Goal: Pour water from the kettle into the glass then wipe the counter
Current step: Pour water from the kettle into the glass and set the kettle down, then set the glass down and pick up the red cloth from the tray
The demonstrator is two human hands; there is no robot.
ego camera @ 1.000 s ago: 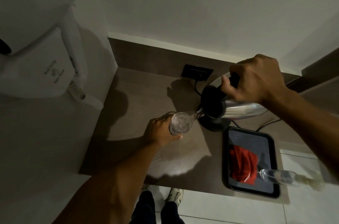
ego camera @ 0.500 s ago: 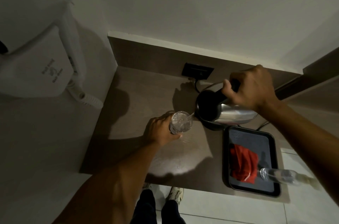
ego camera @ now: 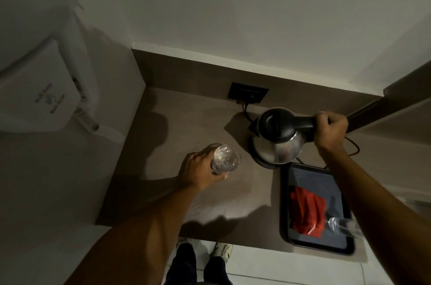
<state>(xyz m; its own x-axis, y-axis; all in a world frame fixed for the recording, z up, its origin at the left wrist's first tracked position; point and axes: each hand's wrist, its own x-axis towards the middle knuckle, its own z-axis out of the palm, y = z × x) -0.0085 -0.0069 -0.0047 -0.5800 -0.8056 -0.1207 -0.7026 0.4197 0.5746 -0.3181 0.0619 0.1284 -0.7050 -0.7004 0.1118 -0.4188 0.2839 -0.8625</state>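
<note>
Second glass (ego camera: 342, 226) at lower right blurred, partly covered by right forearm. Kettle base (ego camera: 263, 160) mostly hidden under kettle (ego camera: 277, 137). White wall unit (ego camera: 35, 88) cut off by left edge; its print unreadable.

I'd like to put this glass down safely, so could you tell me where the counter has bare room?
The widest bare patch of counter runs from the left wall to the kettle, behind the glass. Another lies along the front edge, left of the tray. The right side is crowded: kettle, cord, tray with red cloth.
</note>
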